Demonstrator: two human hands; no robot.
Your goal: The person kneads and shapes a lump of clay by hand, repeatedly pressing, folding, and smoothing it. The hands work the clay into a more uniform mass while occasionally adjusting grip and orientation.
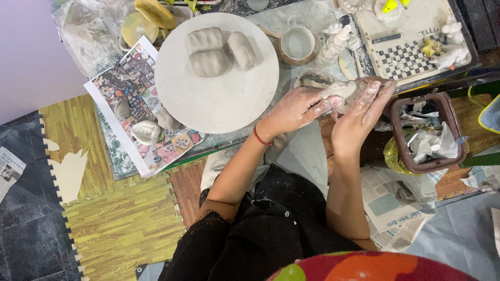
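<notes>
Both hands meet over the right part of the counter (291, 21), pressed around a small lump of grey clay (341, 89). The left hand (294, 108) (a red string bracelet (262, 138) circles its wrist) curls its fingers closed against the lump from the near side, while the right hand (359, 112) lays its clay-smeared fingers flat along the other side, so the lump is gripped between the two. Just behind the hands sits a small bowl (314, 79), and farther back a round cup of cloudy water (298, 43). To the left lies a large white round board (216, 93) bearing three pillow-shaped clay pieces (211, 51), close together. A brown square bin (428, 131) filled with crumpled wrappings stands to the right, beside the right hand.
</notes>
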